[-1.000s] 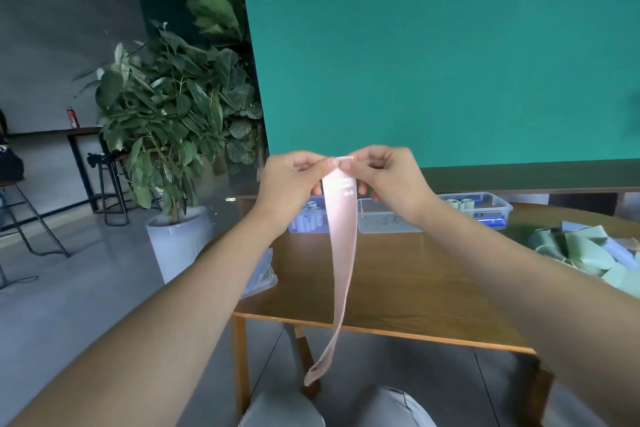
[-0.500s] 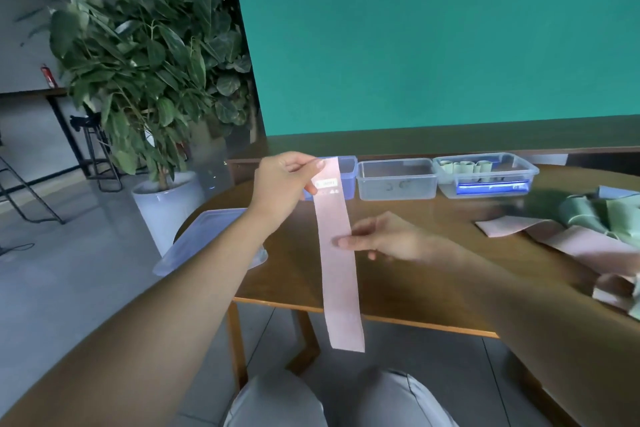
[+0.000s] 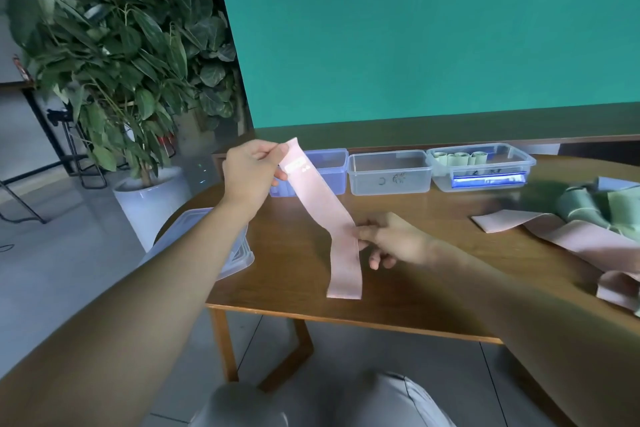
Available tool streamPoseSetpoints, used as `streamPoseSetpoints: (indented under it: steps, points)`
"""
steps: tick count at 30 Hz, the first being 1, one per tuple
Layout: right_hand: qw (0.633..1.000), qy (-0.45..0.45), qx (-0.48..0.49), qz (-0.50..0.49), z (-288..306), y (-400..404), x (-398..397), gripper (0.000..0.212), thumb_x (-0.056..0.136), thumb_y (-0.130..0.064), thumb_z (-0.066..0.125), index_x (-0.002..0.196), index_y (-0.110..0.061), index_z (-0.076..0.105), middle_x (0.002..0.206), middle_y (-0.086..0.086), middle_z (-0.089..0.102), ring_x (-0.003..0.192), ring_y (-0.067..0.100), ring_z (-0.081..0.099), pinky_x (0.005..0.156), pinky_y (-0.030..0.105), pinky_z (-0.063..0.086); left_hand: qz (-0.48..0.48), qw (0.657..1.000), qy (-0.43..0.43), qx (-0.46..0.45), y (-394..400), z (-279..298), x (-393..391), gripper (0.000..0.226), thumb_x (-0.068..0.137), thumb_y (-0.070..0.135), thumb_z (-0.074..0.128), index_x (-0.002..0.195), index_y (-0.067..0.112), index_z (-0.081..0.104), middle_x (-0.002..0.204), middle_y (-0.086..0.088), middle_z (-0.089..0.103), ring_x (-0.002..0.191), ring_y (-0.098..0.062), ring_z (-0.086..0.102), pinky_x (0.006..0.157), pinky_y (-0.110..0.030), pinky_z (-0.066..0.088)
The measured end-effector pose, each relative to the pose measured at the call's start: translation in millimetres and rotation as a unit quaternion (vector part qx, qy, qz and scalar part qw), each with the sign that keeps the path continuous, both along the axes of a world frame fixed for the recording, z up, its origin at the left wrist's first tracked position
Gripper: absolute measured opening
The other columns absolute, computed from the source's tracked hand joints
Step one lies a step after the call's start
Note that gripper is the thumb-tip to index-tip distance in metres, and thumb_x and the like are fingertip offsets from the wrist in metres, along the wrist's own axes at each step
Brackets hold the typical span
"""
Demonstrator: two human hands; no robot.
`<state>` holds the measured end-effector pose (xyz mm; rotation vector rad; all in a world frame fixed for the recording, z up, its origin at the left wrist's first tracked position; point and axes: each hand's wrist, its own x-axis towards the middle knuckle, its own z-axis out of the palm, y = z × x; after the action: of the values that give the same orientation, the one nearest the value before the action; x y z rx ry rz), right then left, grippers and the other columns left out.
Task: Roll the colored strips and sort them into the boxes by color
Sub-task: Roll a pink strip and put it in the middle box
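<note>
A pink strip [image 3: 322, 204] stretches down over the table between both hands. My left hand [image 3: 249, 175] pinches its labelled top end, and my right hand [image 3: 388, 241] pinches it lower down, with the tail hanging below. Three clear boxes line the table's far side: a left box [image 3: 332, 166] partly hidden by the strip, an empty middle box [image 3: 389, 173], and a right box [image 3: 485, 170] holding several green rolls [image 3: 459, 158]. Loose pink strips [image 3: 554, 232] and green strips [image 3: 595, 204] are heaped at the right.
The wooden table [image 3: 433, 295] has its front edge near my knees. A stack of clear lids [image 3: 214, 243] sits on its left corner. A potted plant [image 3: 114, 80] in a white pot stands on the floor at the left. A green screen [image 3: 415, 28] backs the table.
My right hand slid down the pink strip from the top end, and the strip now lies slanted and taut between the hands. The view tilted down toward the table.
</note>
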<state>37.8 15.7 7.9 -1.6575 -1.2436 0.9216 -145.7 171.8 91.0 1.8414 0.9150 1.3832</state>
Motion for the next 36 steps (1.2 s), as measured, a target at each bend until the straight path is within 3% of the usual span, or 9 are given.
streamPoseSetpoints:
  steps: [5, 7, 13, 16, 20, 26, 30, 33, 36]
  points:
    - [0.999, 0.028, 0.004, 0.017, 1, -3, -2, 0.031, 0.099, -0.038, 0.063, 0.111, -0.01, 0.064, 0.059, -0.008, 0.057, 0.05, 0.013, 0.046, 0.046, 0.023, 0.027, -0.004, 1.0, -0.017, 0.003, 2, 13, -6, 0.015, 0.093, 0.025, 0.069, 0.094, 0.011, 0.075, 0.075, -0.008, 0.074, 0.058, -0.018, 0.067, 0.055, -0.027, 0.051]
    - [0.999, 0.003, -0.001, 0.046, -1, -8, -7, 0.04, 0.087, -0.046, 0.077, 0.107, -0.012, 0.07, 0.067, -0.009, 0.06, 0.052, 0.009, 0.047, 0.045, 0.018, 0.03, -0.001, 1.0, -0.015, 0.007, 2, 18, -10, 0.016, 0.093, 0.025, 0.069, 0.094, 0.01, 0.074, 0.074, -0.009, 0.074, 0.057, -0.018, 0.067, 0.051, -0.023, 0.05]
    - [0.998, -0.048, 0.0, 0.048, -2, -10, -3, 0.017, 0.082, -0.033, 0.084, 0.092, -0.02, 0.082, 0.086, -0.009, 0.077, 0.072, 0.003, 0.065, 0.065, 0.012, 0.044, 0.02, 1.0, 0.01, 0.012, 7, 16, -31, 0.015, 0.094, 0.026, 0.067, 0.092, 0.012, 0.072, 0.075, -0.007, 0.074, 0.058, -0.02, 0.068, 0.047, -0.026, 0.048]
    - [0.999, -0.026, 0.015, 0.011, 4, -13, 13, 0.024, 0.086, -0.036, 0.079, 0.096, -0.014, 0.081, 0.084, -0.005, 0.075, 0.072, 0.007, 0.063, 0.068, 0.017, 0.045, 0.055, 0.998, 0.01, -0.007, 16, 7, -44, 0.02, 0.096, 0.031, 0.063, 0.09, 0.013, 0.07, 0.074, -0.006, 0.074, 0.062, -0.025, 0.069, 0.052, -0.03, 0.049]
    - [0.999, 0.022, 0.011, 0.022, 15, -19, 34, 0.024, 0.087, -0.032, 0.079, 0.104, -0.016, 0.079, 0.095, 0.001, 0.074, 0.084, 0.013, 0.065, 0.07, 0.024, 0.05, 0.092, 0.995, 0.028, -0.008, 20, -8, -55, 0.021, 0.098, 0.035, 0.058, 0.088, 0.019, 0.068, 0.068, -0.003, 0.073, 0.072, -0.024, 0.071, 0.073, -0.042, 0.058]
    - [0.996, 0.085, -0.01, 0.029, 33, -27, 55, 0.037, 0.086, -0.01, 0.078, 0.121, -0.01, 0.067, 0.113, 0.013, 0.072, 0.102, 0.024, 0.067, 0.09, 0.033, 0.053, 0.112, 0.992, 0.001, -0.052, 11, -28, -65, 0.01, 0.1, 0.015, 0.055, 0.098, 0.015, 0.064, 0.091, -0.012, 0.074, 0.072, -0.022, 0.071, 0.078, -0.04, 0.06]
    - [0.986, 0.09, 0.088, -0.113, 32, -16, 60, 0.033, 0.085, -0.008, 0.08, 0.113, 0.005, 0.068, 0.079, 0.01, 0.059, 0.064, 0.016, 0.051, 0.058, 0.025, 0.043, 0.106, 0.993, 0.033, -0.036, -9, -47, -69, 0.019, 0.098, 0.011, 0.054, 0.114, 0.021, 0.056, 0.076, -0.003, 0.074, 0.065, -0.017, 0.07, 0.061, -0.026, 0.05]
    - [0.962, 0.069, 0.15, -0.217, 37, 1, 59, 0.027, 0.085, -0.014, 0.082, 0.104, -0.003, 0.067, 0.084, 0.008, 0.065, 0.062, 0.015, 0.055, 0.05, 0.021, 0.041, 0.052, 0.995, 0.069, -0.055, -25, -62, -66, 0.026, 0.096, 0.008, 0.052, 0.104, 0.031, 0.06, 0.06, -0.008, 0.068, 0.054, -0.019, 0.064, 0.055, -0.032, 0.049]
    - [0.95, -0.001, 0.175, -0.258, 46, 18, 57, 0.027, 0.087, -0.022, 0.081, 0.083, -0.014, 0.055, 0.073, 0.003, 0.059, 0.056, 0.015, 0.05, 0.047, 0.021, 0.038, 0.003, 0.993, 0.084, -0.08, -35, -71, -64, 0.035, 0.095, 0.005, 0.05, 0.092, 0.032, 0.072, 0.065, -0.006, 0.069, 0.052, -0.021, 0.065, 0.048, -0.031, 0.047]
